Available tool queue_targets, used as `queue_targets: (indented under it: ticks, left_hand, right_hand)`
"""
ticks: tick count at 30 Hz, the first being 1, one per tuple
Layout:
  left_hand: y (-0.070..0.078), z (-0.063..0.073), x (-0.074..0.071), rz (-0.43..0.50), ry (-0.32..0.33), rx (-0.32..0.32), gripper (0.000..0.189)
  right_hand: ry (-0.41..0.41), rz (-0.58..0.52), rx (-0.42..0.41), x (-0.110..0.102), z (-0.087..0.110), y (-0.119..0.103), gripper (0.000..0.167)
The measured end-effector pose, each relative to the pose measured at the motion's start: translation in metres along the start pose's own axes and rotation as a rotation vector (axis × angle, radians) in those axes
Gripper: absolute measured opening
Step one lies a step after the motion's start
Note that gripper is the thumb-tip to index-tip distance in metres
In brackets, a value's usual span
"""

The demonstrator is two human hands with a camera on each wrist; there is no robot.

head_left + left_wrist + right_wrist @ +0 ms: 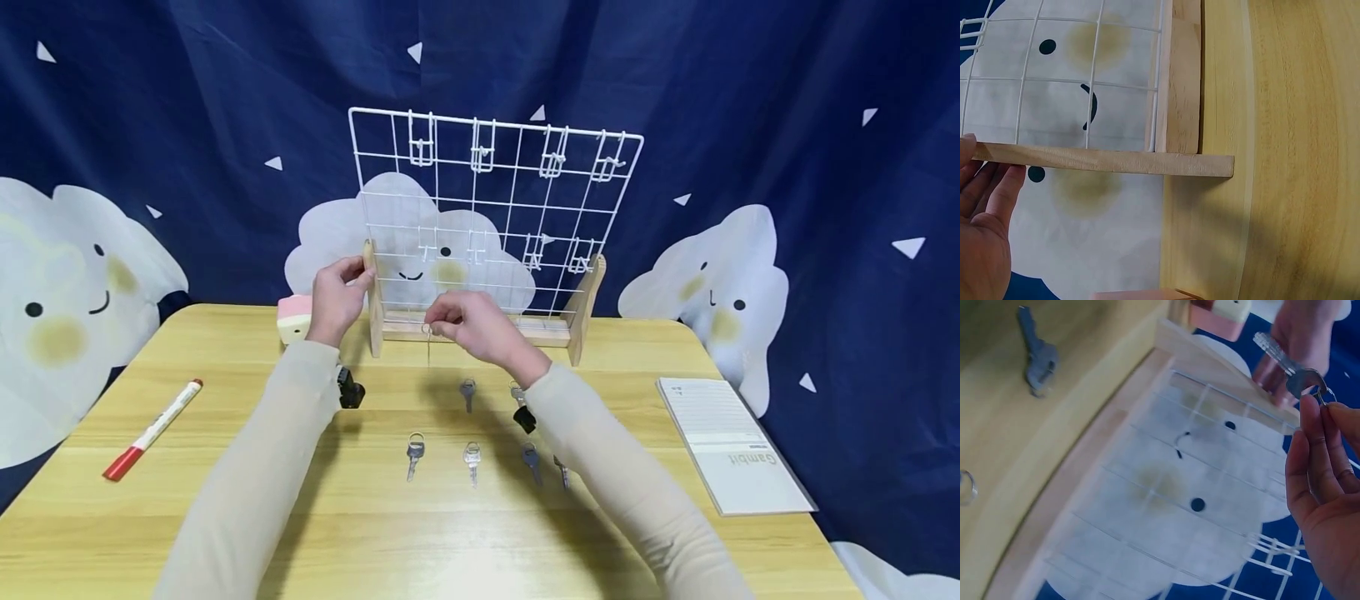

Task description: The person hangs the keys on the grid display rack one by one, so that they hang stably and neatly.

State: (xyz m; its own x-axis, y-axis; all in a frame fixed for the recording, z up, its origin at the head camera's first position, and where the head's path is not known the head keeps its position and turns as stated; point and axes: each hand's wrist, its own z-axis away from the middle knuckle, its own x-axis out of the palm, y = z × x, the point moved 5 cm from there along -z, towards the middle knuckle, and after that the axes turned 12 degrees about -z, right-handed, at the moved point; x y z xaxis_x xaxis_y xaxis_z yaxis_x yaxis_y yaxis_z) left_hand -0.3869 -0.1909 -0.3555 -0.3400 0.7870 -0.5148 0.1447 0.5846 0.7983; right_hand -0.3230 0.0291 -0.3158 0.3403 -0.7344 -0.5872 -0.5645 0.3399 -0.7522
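Observation:
My left hand (pixel 335 296) grips the left wooden upright (pixel 1104 159) of a rack, thumb on one side and fingers on the other. My right hand (pixel 476 323) pinches a metal key (pixel 1302 381) by its ring between thumb and fingertips. The key hangs blade down in front of the rack's base. A white wire grid (pixel 513 205) leans back in the wooden stand. Double-wire hooks such as this hook (pixel 422 150) sit on it in two rows, with no keys on them. More keys, such as this key (pixel 415 450), lie on the table in rows.
A pink and cream block (pixel 294 318) stands left of the rack. On the table's left lies a red-capped marker (pixel 156 429), on its right a notepad (pixel 731 446). Behind the wooden table (pixel 375 533) hangs a dark blue curtain (pixel 225 108) with clouds.

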Motion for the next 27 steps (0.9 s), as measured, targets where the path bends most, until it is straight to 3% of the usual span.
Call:
queue_targets:
  ticks: [17,27]
  left_hand:
    - [0.003,0.0,0.0,-0.029,0.006,0.017,0.034]
    - [0.003,0.002,0.0,-0.032,0.02,0.021,0.034]
  right_hand:
    - [0.124,0.011,-0.027,-0.042,-0.019,-0.032,0.007]
    - [0.249,0.05,-0.136,-0.06,-0.033,-0.06,0.006]
